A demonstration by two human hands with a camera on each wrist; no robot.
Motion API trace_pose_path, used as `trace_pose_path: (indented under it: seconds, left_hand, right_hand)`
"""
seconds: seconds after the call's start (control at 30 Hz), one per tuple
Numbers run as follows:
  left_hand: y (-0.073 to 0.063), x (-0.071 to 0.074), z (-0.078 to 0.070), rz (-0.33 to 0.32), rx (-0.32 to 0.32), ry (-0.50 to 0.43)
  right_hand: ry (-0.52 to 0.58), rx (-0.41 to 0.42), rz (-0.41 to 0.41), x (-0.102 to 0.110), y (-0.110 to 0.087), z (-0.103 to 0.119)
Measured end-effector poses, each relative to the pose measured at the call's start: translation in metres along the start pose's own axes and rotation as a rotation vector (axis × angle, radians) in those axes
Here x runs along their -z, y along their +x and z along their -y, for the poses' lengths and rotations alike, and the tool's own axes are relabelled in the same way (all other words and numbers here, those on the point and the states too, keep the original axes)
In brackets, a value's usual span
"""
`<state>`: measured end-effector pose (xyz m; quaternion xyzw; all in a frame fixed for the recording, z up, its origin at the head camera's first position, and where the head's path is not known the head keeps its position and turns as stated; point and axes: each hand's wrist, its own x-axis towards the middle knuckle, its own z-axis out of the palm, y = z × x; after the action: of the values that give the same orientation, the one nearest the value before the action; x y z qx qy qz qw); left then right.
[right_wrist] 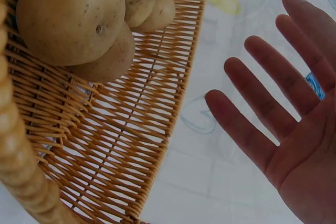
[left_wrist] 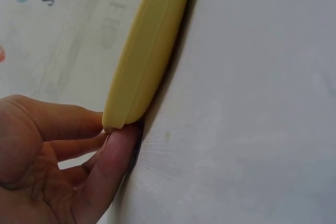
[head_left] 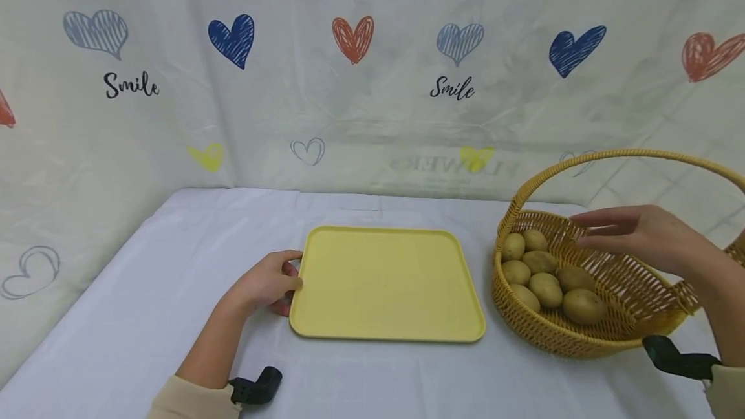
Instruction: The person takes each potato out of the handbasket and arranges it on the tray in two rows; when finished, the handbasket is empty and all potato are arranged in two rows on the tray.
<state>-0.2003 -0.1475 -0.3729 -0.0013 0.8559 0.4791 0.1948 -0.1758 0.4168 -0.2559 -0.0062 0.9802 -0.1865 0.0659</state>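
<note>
A pale yellow rectangular tray (head_left: 387,283) lies on the white cloth in the middle of the head view. My left hand (head_left: 270,282) holds the tray's left edge, the thumb at its rim and a fingertip (left_wrist: 116,148) tucked against the underside. On the right stands a woven wicker basket (head_left: 593,344) with a tall arched handle. Several potatoes (head_left: 584,306) are gathered in its left part. Over the basket's far right side, beneath the handle, my right hand (head_left: 646,238) hovers with fingers extended and nothing in it. The right wrist view shows these fingers (right_wrist: 262,98) spread apart, beyond the basket rim.
White cloth (head_left: 174,290) covers the table. Behind it hangs a pale curtain (head_left: 396,121) printed with hearts and "Smile". The basket's handle (head_left: 617,155) arches up around the right arm. A dark wrist strap (head_left: 256,388) sits on each forearm.
</note>
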Motion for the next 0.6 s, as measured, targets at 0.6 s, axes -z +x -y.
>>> trace_pose_path:
  seconds: [0.6]
  left_hand:
    - [-0.001,0.001,-0.001,0.007,0.001,-0.005]
  right_hand:
    - [0.078,0.02,0.215,0.001,0.009,-0.016]
